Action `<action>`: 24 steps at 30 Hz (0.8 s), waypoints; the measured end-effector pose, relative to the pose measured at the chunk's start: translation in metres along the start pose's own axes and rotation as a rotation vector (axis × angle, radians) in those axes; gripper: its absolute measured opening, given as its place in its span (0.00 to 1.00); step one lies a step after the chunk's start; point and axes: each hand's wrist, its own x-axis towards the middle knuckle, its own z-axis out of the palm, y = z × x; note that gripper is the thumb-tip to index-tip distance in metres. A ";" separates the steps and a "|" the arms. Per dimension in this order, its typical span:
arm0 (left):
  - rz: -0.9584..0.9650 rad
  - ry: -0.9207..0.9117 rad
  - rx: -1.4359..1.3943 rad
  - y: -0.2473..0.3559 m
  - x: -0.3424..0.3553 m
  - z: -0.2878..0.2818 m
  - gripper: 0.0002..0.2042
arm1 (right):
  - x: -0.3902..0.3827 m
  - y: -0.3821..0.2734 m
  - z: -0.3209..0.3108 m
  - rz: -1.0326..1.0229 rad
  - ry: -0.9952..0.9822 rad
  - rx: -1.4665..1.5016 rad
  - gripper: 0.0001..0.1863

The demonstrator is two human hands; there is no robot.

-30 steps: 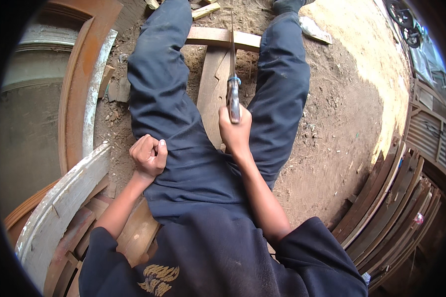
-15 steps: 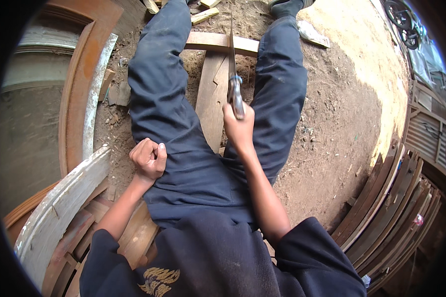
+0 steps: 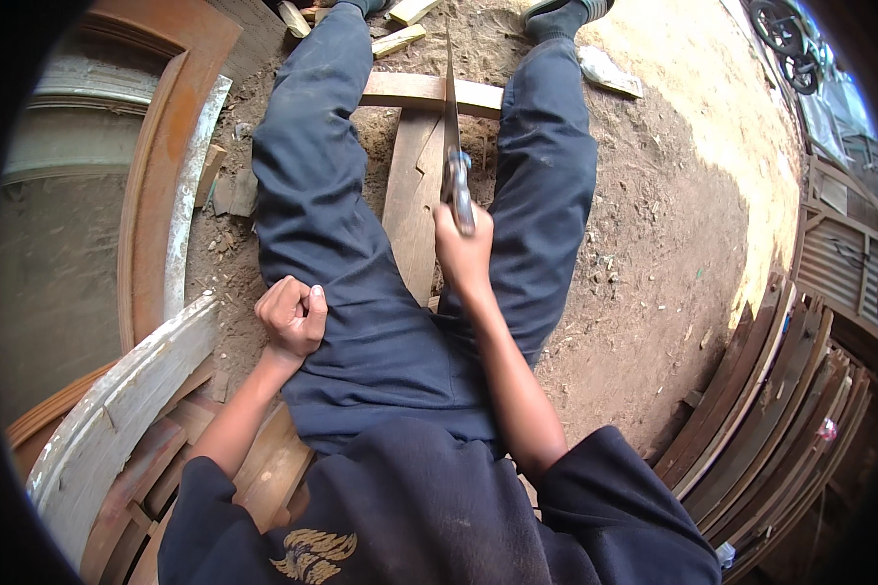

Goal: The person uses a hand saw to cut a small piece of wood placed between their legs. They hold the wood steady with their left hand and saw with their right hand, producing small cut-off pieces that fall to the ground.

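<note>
My right hand (image 3: 464, 252) grips the handle of a hand saw (image 3: 452, 146), and its thin blade points away from me between my legs. The blade stands edge-on across a wooden crosspiece (image 3: 407, 91) that lies between my shins. Whether the teeth have cut into the wood cannot be made out. Beneath the saw a wide wooden plank (image 3: 409, 200) with a jagged crack runs toward me from the crosspiece. My left hand (image 3: 293, 314) is closed in a fist and rests on my left thigh, with nothing visible in it.
Offcuts (image 3: 398, 41) lie near my left foot. Door or window frames (image 3: 156, 185) stand at the left, above a white-painted curved board (image 3: 132, 395). Several dark boards (image 3: 751, 390) are stacked at the lower right. A pale packet (image 3: 610, 73) lies on the dirt ground by my right foot.
The view has shifted slightly. My right hand and the saw have moved a little forward relative to the crosspiece. My left fist stays on my thigh.
</note>
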 end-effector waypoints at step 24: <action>0.002 -0.041 -0.028 -0.003 0.006 -0.002 0.13 | 0.041 -0.010 0.001 -0.004 0.042 0.090 0.12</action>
